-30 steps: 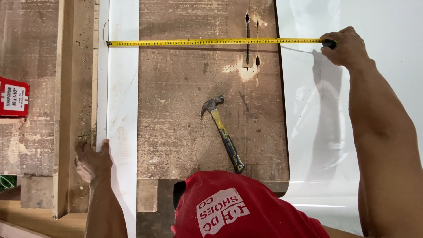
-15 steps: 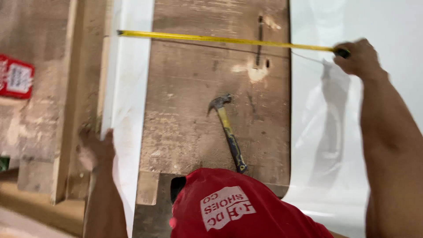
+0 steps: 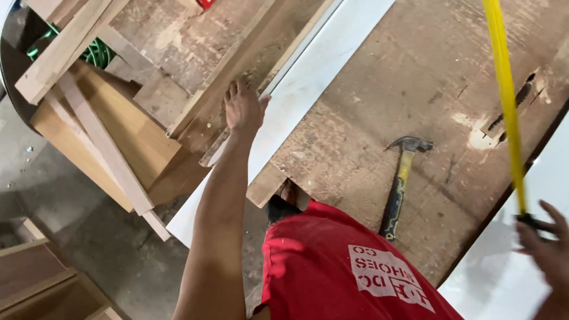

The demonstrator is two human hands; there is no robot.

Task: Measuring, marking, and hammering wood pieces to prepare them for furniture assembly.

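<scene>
The left hand (image 3: 243, 108) lies flat with its fingers (image 3: 232, 90) spread and released, gripping nothing. It rests at the edge of a white strip (image 3: 308, 89), touching both the strip and the wooden battens (image 3: 219, 89) just beside it at 9 o'clock. The right hand (image 3: 548, 249), blurred at the picture's 4 o'clock corner, has its fingers pinched on the dark end of a yellow tape (image 3: 504, 101), which runs from the hand up towards 12 o'clock, stretched above the surface (image 3: 379, 83). That surface is worn brown board with a slot cut in it near the tape at 2 o'clock. A hammer (image 3: 400, 178) with a yellow and black handle lies on the board between the two hands, head towards 12 o'clock, touched by neither. A white sheet (image 3: 504, 266) lies under the right hand. Off the surface at 9 o'clock is a stack of wooden planks (image 3: 112, 142), and a green hose (image 3: 98, 53) shows behind them at 10 o'clock. The person's red shirt (image 3: 332, 266) fills the 6 o'clock edge
</scene>
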